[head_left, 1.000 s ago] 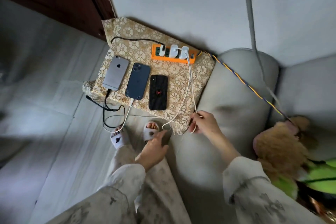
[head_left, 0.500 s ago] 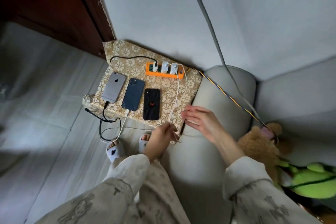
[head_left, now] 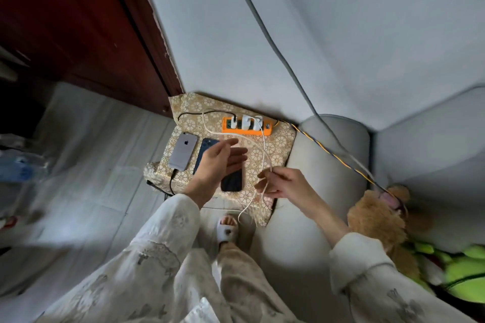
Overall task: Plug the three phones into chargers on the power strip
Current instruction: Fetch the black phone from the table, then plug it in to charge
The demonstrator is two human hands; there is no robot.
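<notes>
While the right hand (head_left: 282, 183) pinches a white cable (head_left: 262, 155) running from the orange power strip (head_left: 246, 127), the left hand (head_left: 219, 162) hovers spread over the black phone (head_left: 232, 181) nearer than the strip, likely needing its plug next.

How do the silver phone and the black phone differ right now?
The silver phone lies fully in view with a dark cable in its near end; the black phone is partly under the left hand, and no cable shows at its visible near end. Both lie flat on the patterned cloth.
</notes>
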